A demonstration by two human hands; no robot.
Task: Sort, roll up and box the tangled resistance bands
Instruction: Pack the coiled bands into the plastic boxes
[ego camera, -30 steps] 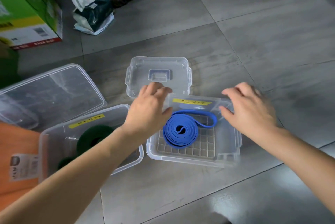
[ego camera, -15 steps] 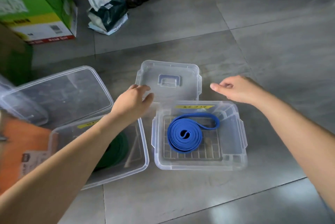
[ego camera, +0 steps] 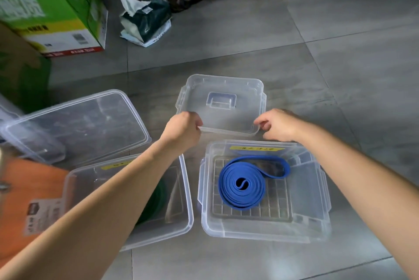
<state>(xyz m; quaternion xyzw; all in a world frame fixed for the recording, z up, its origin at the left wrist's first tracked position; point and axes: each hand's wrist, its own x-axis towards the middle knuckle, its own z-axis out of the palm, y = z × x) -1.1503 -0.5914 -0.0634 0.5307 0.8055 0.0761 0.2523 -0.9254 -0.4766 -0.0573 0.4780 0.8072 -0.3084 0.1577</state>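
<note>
Hands pinch the clear lid (ego camera: 222, 102).
Curled fingers of the left hand (ego camera: 181, 131) and right hand (ego camera: 278, 125) grip its near edge on the floor (ego camera: 340, 53); just nearer, the rolled blue band (ego camera: 242, 186) lies inside an open clear box (ego camera: 265, 232).
</note>
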